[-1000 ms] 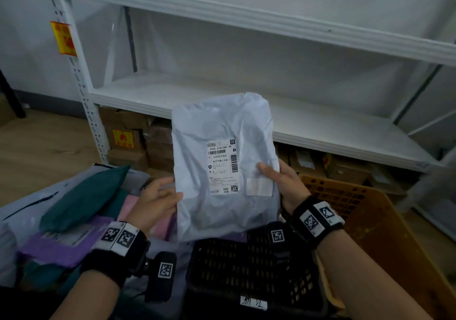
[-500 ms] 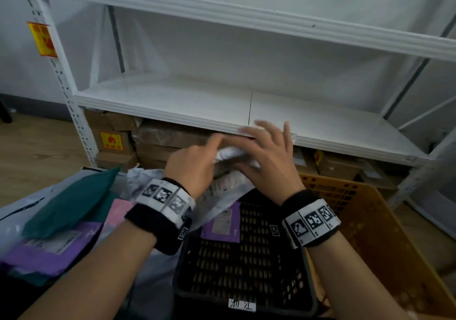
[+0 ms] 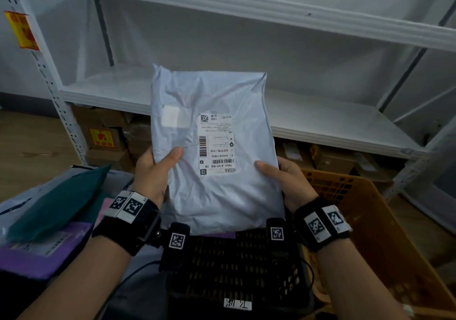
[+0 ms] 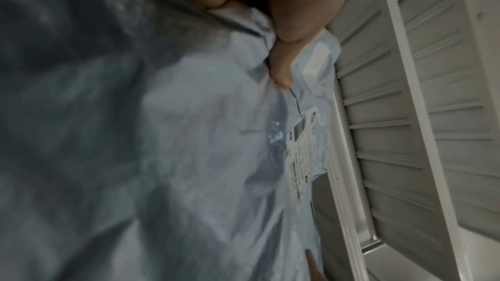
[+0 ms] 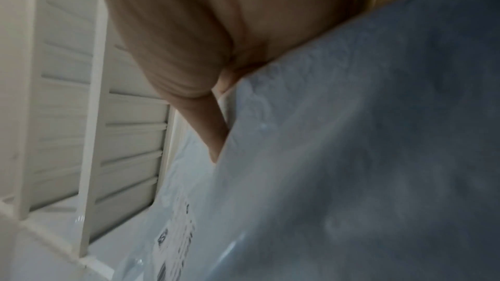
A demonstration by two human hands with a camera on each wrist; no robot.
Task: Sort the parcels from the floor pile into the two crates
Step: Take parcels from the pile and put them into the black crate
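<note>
Above the black perforated plastic crate [image 3: 237, 265], the pale grey plastic mailer parcel [image 3: 214, 147] stands upright, label upside down, pinched at its edges by left hand [image 3: 154, 171] and right hand [image 3: 287, 179]. It hides the white metal shelf [image 3: 333, 124] behind; an orange crate [image 3: 385, 221] stands right, teal and purple parcels [image 3: 49, 221] left.

white metal shelving [image 3: 320, 124], cardboard boxes [image 3: 103, 134] beneath, wooden floor [image 3: 29, 142]

Dim, flat indoor light w/ soft shadows; head view edges bowed, both wrist views blurred, maybe motion smear.
</note>
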